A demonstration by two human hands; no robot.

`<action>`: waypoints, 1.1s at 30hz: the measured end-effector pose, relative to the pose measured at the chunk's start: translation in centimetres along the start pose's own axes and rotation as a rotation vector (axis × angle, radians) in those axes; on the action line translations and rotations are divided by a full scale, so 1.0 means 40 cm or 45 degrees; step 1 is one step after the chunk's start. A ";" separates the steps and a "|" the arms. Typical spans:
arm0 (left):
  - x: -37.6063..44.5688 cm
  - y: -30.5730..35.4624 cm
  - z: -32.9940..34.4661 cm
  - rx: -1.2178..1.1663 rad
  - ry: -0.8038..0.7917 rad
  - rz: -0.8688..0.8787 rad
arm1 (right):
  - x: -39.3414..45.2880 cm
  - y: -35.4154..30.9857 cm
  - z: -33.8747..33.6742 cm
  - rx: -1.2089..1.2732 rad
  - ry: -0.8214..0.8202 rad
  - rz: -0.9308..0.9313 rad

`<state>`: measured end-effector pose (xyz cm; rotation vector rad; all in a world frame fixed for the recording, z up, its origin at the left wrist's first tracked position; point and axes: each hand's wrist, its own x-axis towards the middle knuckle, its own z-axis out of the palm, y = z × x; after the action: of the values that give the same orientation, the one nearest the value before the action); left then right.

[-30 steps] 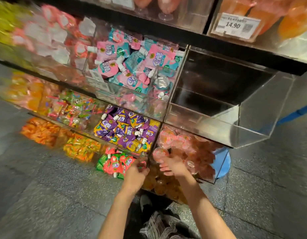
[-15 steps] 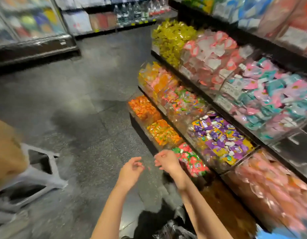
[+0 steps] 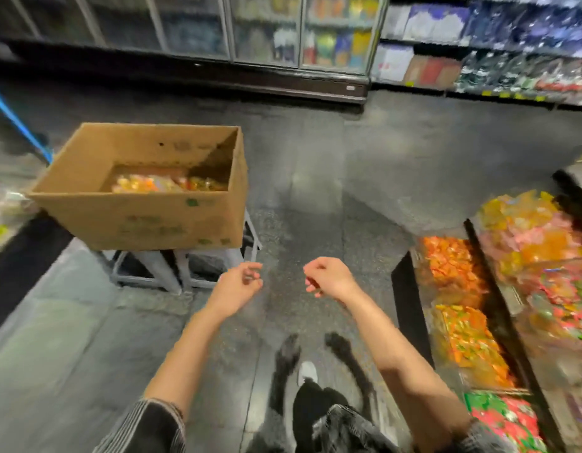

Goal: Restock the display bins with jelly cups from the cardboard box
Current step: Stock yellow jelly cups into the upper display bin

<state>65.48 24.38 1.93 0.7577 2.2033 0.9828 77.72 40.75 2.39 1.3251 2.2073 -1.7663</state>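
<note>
An open cardboard box (image 3: 142, 220) stands on a grey crate at the left, with orange and yellow jelly cups (image 3: 165, 184) lying low inside it. My left hand (image 3: 239, 287) and my right hand (image 3: 328, 277) hang over the floor in the middle, a little below and right of the box. Both hold nothing, their fingers loosely curled. The display bins (image 3: 463, 322) of bright sweets run along the right edge, blurred by motion.
A grey plastic crate (image 3: 171, 269) carries the box. Glass-door coolers (image 3: 299, 37) and shelves of packets line the far wall. Dark speckled floor (image 3: 332, 178) stretches between box and bins. A blue pole (image 3: 18, 122) slants at the far left.
The view has swung left, from the bins to the aisle and the box. Both hands have left the jelly cup bin and now hang with nothing in them over the floor.
</note>
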 end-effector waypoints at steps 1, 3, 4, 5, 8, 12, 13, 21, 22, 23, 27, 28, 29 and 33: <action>0.012 -0.021 -0.040 0.005 0.029 -0.021 | 0.030 -0.034 0.026 -0.037 -0.038 -0.037; 0.044 -0.064 -0.119 0.040 0.075 -0.082 | 0.103 -0.107 0.078 -0.110 -0.111 -0.099; 0.064 -0.086 -0.156 0.069 0.113 -0.103 | 0.141 -0.144 0.101 -0.145 -0.143 -0.126; 0.086 -0.106 -0.193 0.083 0.157 -0.128 | 0.178 -0.182 0.123 -0.186 -0.176 -0.156; 0.160 -0.153 -0.293 0.074 0.256 -0.204 | 0.306 -0.288 0.188 -0.336 -0.264 -0.229; 0.278 -0.187 -0.420 0.061 0.323 -0.273 | 0.479 -0.430 0.260 -0.445 -0.366 -0.274; 0.311 -0.193 -0.447 0.058 0.327 -0.287 | 0.518 -0.464 0.272 -0.444 -0.388 -0.270; 0.553 -0.261 -0.634 0.078 0.449 -0.438 | 0.855 -0.661 0.376 -0.567 -0.520 -0.236; 0.573 -0.276 -0.651 0.092 0.460 -0.451 | 0.890 -0.673 0.391 -0.622 -0.516 -0.231; 0.590 -0.293 -0.666 0.114 0.459 -0.470 | 0.921 -0.681 0.406 -0.672 -0.521 -0.218; 0.660 -0.385 -0.725 0.145 0.470 -0.540 | 1.030 -0.687 0.469 -0.822 -0.572 -0.101; 0.678 -0.414 -0.743 0.152 0.487 -0.548 | 1.053 -0.690 0.486 -0.853 -0.574 -0.086; 0.695 -0.443 -0.766 0.170 0.498 -0.570 | 1.075 -0.695 0.505 -0.862 -0.580 -0.072; 0.764 -0.574 -0.881 0.284 0.575 -0.639 | 1.157 -0.722 0.587 -0.773 -0.600 0.036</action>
<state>14.58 17.20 -5.87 0.0423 2.7331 0.7022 19.53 49.04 -6.06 0.7156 2.1570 -1.0920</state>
